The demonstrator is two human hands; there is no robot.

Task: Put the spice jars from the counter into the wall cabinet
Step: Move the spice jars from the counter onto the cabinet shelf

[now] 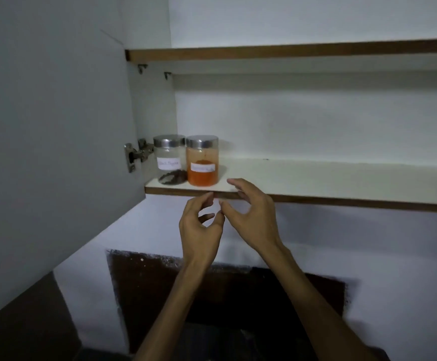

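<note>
Two clear spice jars with metal lids stand side by side at the left end of the wall cabinet's lower shelf (316, 175). The left jar (170, 159) holds dark peppercorns, the right jar (202, 161) holds orange-red powder; both carry white labels. My left hand (200, 227) hovers just below the shelf's front edge, fingers curled apart, empty. My right hand (251, 212) is beside it, fingers spread over the shelf edge to the right of the orange jar, holding nothing. Neither hand touches a jar.
The open cabinet door (50, 126) stands at the left with its hinge (136, 155) beside the peppercorn jar. An upper shelf (290, 52) runs above. The lower shelf is bare to the right of the jars. A white wall with a dark patch (160, 282) lies below.
</note>
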